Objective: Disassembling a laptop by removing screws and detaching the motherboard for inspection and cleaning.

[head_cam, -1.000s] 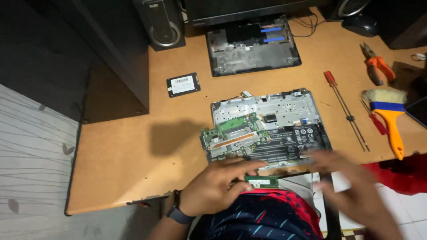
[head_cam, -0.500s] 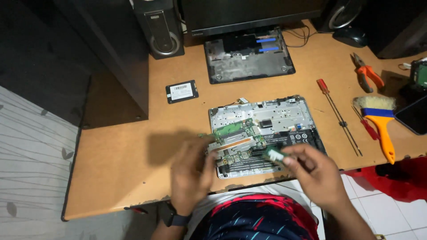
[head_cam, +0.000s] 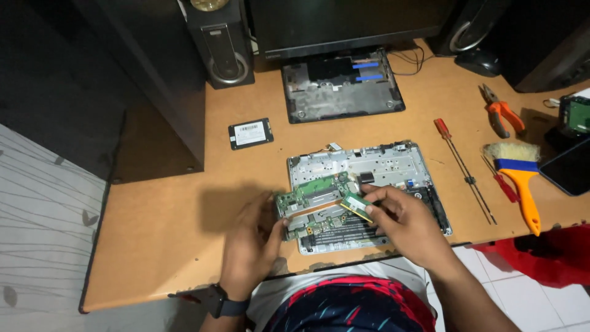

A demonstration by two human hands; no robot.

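Two hands over an orange-brown desk (head_cam: 160, 246): right hand (head_cam: 402, 221) fingers pinching a green memory module (head_cam: 355, 207), left hand (head_cam: 249, 246) fingers gripping an opened laptop (head_cam: 369, 193).

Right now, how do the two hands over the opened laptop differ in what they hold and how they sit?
The right hand pinches a small green memory module in its fingertips, lifted above the opened laptop; the left hand grips the left edge of the larger green circuit board, low against the chassis. The left wrist wears a dark watch; the right is bare. Both work over the laptop's near edge.
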